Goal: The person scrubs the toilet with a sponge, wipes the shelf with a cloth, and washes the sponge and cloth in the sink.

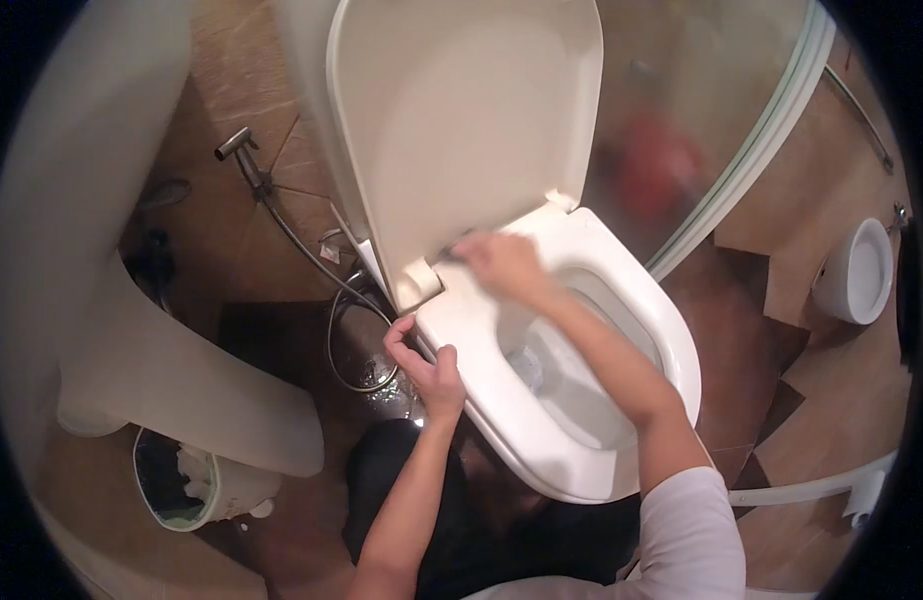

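A white toilet seat [671, 320] lies down on the bowl, with its lid [471, 110] raised and leaning back. My right hand [501, 265] is over the back of the seat, close to the base of the lid between the two hinges. Its closed fingers have a small dark grey thing [455, 246] at their tips, too blurred to name. At the seat's left rear edge, just below the left hinge [417, 285], is my left hand [429, 375]. Its thumb and fingers are apart, loosely bent, with nothing visible between them.
A bidet sprayer [243, 150] hangs on the left wall, its hose looping down to the wet floor. A waste bin [221, 490] with paper stands lower left beside a white pedestal [221, 390]. A glass shower panel [751, 150] borders the right, near a white round fixture [856, 272].
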A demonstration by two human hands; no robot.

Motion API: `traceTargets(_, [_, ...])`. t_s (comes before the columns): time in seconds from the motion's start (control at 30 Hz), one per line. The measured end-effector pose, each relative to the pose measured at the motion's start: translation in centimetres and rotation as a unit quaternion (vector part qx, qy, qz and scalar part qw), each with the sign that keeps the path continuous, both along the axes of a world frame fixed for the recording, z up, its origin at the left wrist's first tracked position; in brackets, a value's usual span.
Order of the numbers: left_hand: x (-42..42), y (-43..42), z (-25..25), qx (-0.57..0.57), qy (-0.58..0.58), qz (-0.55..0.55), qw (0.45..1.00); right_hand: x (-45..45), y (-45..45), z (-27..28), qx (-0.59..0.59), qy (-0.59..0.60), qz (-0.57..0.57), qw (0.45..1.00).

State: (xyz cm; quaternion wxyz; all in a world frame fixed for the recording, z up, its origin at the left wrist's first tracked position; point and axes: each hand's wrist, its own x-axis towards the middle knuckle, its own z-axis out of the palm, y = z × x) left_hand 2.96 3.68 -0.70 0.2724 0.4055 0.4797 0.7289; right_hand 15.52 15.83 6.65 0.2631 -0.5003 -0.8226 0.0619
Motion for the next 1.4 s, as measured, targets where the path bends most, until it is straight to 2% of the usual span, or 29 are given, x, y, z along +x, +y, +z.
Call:
traceTargets(0.03, [-0.1,-0.1,0.3,-0.004,0.004,-0.002,1.0,2.1,1.6,0.4,-0.028,0.008,-0.063,0.998])
traceTargets(0.1, [-0.1,-0.2,0.6,0.01,0.015,-0.005,1.0,4.6,3.0,3.8,-0.076,-0.11,-0.179,0.975])
traceTargets(0.13, [0.0,-0.2,0.7,0.017,0.012,-0.005,1.0,4.2,2.7,3.3,-0.081,-0.109,-0.179,0.974])
traceTargets(0.2, [-0.1,0.0,0.5,0.016,0.013,-0.006,1.0,2.0,1.8,2.3,-0.025,-0.097,-0.093,0.991])
traceTargets(0.23, [-0.1,0.0,0.4,0.017,0.01,-0.006,1.0,0.2,0.6,0.9,0.024,-0.004,-0.049,0.999])
traceTargets(0.27, [0.0,0.0,0.1,0.016,0.011,-0.01,1.0,-1.5,-0.7,0.8,0.022,-0.013,-0.014,1.0])
traceTargets(0.3, [-0.1,0.2,0.1,0.014,0.003,-0.011,1.0,-2.2,-1.6,2.2,-0.037,-0.072,-0.015,0.997])
traceTargets(0.37, [-0.1,0.3,-0.1,0.012,-0.001,-0.017,1.0,0.0,0.0,1.5,0.01,-0.021,0.0,1.0])
traceTargets(0.47, [-0.1,0.1,0.2,-0.008,0.011,-0.006,1.0,4.7,3.6,2.6,-0.018,-0.085,-0.121,0.989])
traceTargets(0.5, [0.0,0.1,0.1,-0.006,0.003,-0.005,1.0,4.4,3.2,2.3,-0.019,-0.085,-0.123,0.989])
traceTargets(0.57, [0.0,0.2,0.0,-0.004,-0.006,-0.006,1.0,2.4,1.6,1.2,0.017,-0.069,-0.102,0.992])
traceTargets(0.63, [0.0,0.4,-0.2,0.005,-0.02,-0.014,1.0,-1.3,-1.3,0.0,0.036,-0.005,0.001,0.999])
traceTargets(0.77, [0.0,0.7,-0.1,-0.006,-0.021,-0.022,1.0,0.9,0.0,-0.7,0.066,0.058,-0.003,0.996])
traceTargets(0.8, [0.0,0.6,-0.2,0.001,-0.023,-0.021,1.0,3.3,1.6,-1.6,0.13,0.062,-0.028,0.989])
traceTargets(0.83, [0.0,0.6,-0.2,0.008,-0.027,-0.02,0.999,5.8,2.9,-1.4,0.11,0.059,-0.108,0.986])
traceTargets(0.87, [0.0,0.6,-0.2,0.008,-0.028,-0.025,0.999,8.0,4.0,-0.4,0.054,-0.032,-0.216,0.974])
traceTargets(0.9, [0.0,0.5,-0.2,-0.001,-0.026,-0.02,0.999,9.6,4.4,0.1,0.099,-0.032,-0.244,0.964])
traceTargets(0.97, [0.1,0.7,0.1,-0.004,-0.028,-0.021,0.999,10.0,4.9,-0.8,0.086,-0.033,-0.305,0.948])
traceTargets(1.03, [0.1,0.7,0.2,0.014,-0.054,-0.034,0.998,8.1,4.4,-2.2,0.036,-0.016,-0.257,0.966])
traceTargets(1.07, [0.2,0.8,0.3,0.016,-0.042,-0.013,0.999,6.3,2.7,-2.4,0.029,-0.056,-0.213,0.975])
traceTargets(1.1, [0.4,0.9,0.2,0.014,-0.072,-0.026,0.997,4.9,2.5,-5.3,0.15,0.02,-0.139,0.979])
traceTargets(1.13, [0.5,0.8,0.3,0.006,-0.072,-0.024,0.997,3.4,1.0,-4.9,0.198,0.054,-0.076,0.976])
traceTargets(1.17, [0.6,0.7,0.4,-0.003,-0.07,-0.021,0.997,2.8,-1.2,-2.7,0.136,0.012,-0.095,0.986])
traceTargets(1.2, [0.5,0.5,0.8,-0.018,-0.075,-0.028,0.997,3.6,-1.1,-2.1,0.135,0.074,-0.073,0.985])
traceTargets(1.23, [0.4,0.5,0.8,-0.021,-0.073,-0.029,0.997,4.8,0.2,-2.7,0.138,0.073,-0.086,0.984])
traceTargets(1.3, [0.5,0.5,0.8,-0.02,-0.075,-0.038,0.996,7.4,2.6,-2.1,0.162,0.014,-0.204,0.965])
traceTargets(1.33, [0.5,0.6,0.7,-0.024,-0.064,-0.028,0.997,8.9,3.3,-1.2,0.098,0.001,-0.271,0.958])
traceTargets(1.4, [0.3,0.8,0.4,-0.038,-0.043,-0.018,0.998,9.8,3.5,-0.7,0.072,0.002,-0.291,0.954])
